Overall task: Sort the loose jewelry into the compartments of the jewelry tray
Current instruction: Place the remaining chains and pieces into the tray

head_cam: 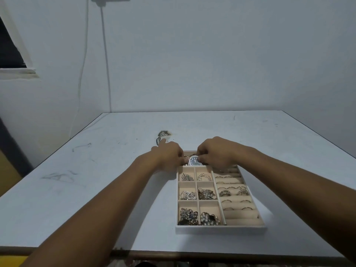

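A beige jewelry tray (220,229) with a white rim lies on the white table. Its six small left compartments hold chains, earrings and beads; its right side has ring rolls with several rings (225,193). A watch with a dark round dial (194,161) lies in the tray's far compartment. My left hand (169,155) pinches the watch at its left side, index finger stretched out to the far left. My right hand (215,153) pinches the watch's right side, fingers curled over it. A small loose pile of jewelry (162,136) lies on the table beyond my left hand.
The table (96,189) is white with pen marks and a worn spot near the loose pile. A wall stands right behind its far edge, with two cables hanging down at the left. The near edge shows a brown rim.
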Available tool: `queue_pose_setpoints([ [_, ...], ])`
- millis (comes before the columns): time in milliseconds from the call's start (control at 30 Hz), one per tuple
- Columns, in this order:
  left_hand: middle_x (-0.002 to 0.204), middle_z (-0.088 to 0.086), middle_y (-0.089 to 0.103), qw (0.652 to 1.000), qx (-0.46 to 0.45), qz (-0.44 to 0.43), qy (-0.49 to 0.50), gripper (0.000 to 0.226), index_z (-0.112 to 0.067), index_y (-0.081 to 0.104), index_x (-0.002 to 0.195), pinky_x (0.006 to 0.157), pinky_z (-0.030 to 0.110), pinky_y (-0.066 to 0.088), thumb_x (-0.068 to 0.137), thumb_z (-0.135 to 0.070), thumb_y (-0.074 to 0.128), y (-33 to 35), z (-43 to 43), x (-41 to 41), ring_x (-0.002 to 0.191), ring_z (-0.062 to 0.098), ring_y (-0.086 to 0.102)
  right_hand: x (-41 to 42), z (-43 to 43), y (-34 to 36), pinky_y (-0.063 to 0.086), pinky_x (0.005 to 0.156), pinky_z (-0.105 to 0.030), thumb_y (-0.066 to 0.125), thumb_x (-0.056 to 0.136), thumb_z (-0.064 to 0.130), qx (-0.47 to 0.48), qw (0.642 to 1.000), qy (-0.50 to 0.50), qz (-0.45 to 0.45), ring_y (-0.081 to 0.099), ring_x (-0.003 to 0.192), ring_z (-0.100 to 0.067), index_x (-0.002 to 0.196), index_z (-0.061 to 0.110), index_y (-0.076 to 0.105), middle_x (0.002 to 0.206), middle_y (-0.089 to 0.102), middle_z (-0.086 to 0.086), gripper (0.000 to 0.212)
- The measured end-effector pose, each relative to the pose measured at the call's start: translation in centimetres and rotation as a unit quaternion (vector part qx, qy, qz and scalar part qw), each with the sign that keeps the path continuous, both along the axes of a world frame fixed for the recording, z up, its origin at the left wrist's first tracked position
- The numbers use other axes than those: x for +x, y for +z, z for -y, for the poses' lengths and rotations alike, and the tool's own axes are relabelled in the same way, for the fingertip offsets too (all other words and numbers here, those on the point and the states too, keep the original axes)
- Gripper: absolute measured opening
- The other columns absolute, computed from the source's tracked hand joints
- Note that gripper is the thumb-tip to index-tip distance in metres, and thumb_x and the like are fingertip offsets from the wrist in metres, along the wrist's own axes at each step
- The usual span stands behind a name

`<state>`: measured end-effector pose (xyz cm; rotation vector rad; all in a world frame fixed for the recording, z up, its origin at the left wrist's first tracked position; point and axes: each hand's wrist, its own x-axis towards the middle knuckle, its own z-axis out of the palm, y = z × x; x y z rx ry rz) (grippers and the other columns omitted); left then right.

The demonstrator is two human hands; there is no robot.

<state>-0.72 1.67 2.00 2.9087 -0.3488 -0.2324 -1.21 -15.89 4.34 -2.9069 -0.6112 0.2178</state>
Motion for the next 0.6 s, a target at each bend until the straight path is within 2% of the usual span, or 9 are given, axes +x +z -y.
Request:
queue_pose_setpoints([
  [100,0.132,0.005,0.050,0.997,0.079,-0.012,0.010,0.037,-0.023,0.066,0.115,0.103,0.049,0.025,0.096,-0.048,0.045,0.7,0.8,-0.2,0.142,0.034,0.011,0.1,-0.2,0.2,0.049,0.085,-0.036,0.056,0.094,0.033,-0.003,1.000,-0.009,-0.013,0.056,0.088,-0.017,0.098,0.025,0.071,0.083,0.064,0.007,0.018],
  [233,0.131,0.010,0.048,0.988,0.148,-0.006,0.035,0.028,-0.014,0.059,0.112,0.103,0.050,0.023,0.095,-0.029,0.044,1.7,2.1,-0.6,0.139,0.037,0.015,0.3,-0.5,0.6,0.050,0.090,-0.036,0.055,0.093,0.022,0.015,1.000,-0.013,-0.024,0.056,0.090,-0.015,0.100,0.020,0.076,0.101,0.072,0.004,0.021],
  [300,0.132,0.011,0.047,0.984,0.170,0.008,0.048,0.019,-0.014,0.054,0.106,0.104,0.050,0.022,0.093,-0.025,0.044,2.1,2.9,-0.8,0.139,0.036,0.016,0.6,-0.4,0.5,0.050,0.090,-0.035,0.057,0.092,0.020,0.021,0.999,-0.016,-0.024,0.055,0.089,-0.015,0.098,0.020,0.076,0.093,0.071,0.006,0.020],
  [367,0.128,0.011,0.048,0.985,0.164,0.023,0.054,0.016,-0.017,0.050,0.097,0.104,0.050,0.022,0.091,-0.032,0.050,2.1,3.3,-1.0,0.136,0.035,0.021,0.8,-0.3,0.1,0.048,0.094,-0.040,0.060,0.090,0.023,0.025,0.999,-0.021,-0.017,0.056,0.093,-0.015,0.097,0.026,0.074,0.084,0.063,0.013,0.015],
  [433,0.115,0.009,0.051,0.986,0.154,0.050,0.046,0.025,-0.016,0.048,0.085,0.100,0.048,0.027,0.087,-0.039,0.057,2.0,3.2,-0.9,0.129,0.033,0.030,1.0,-0.2,-0.4,0.046,0.095,-0.043,0.064,0.086,0.022,0.038,0.999,-0.025,-0.013,0.056,0.096,-0.016,0.089,0.031,0.069,0.081,0.059,0.018,0.010],
  [500,0.102,0.006,0.051,0.989,0.133,0.059,0.039,0.026,-0.016,0.046,0.074,0.093,0.045,0.031,0.087,-0.036,0.057,1.9,2.9,-0.8,0.120,0.031,0.038,0.9,0.0,-0.6,0.045,0.096,-0.044,0.065,0.084,0.020,0.052,0.998,-0.031,-0.007,0.057,0.096,-0.015,0.083,0.031,0.064,0.080,0.059,0.018,0.011],
  [533,0.101,0.006,0.054,0.990,0.122,0.059,0.041,0.021,-0.016,0.051,0.076,0.091,0.043,0.032,0.088,-0.033,0.055,1.9,2.7,-0.7,0.117,0.031,0.041,0.9,0.0,-0.7,0.045,0.095,-0.043,0.064,0.083,0.020,0.054,0.998,-0.032,-0.001,0.057,0.097,-0.015,0.081,0.030,0.065,0.082,0.062,0.017,0.011],
  [600,0.109,0.007,0.058,0.991,0.112,0.054,0.049,0.017,-0.017,0.061,0.093,0.092,0.043,0.031,0.089,-0.031,0.052,2.1,2.3,-0.8,0.116,0.031,0.042,0.9,0.0,-0.8,0.043,0.095,-0.041,0.065,0.083,0.021,0.049,0.998,-0.032,0.016,0.058,0.099,-0.014,0.081,0.029,0.069,0.087,0.065,0.015,0.009],
])
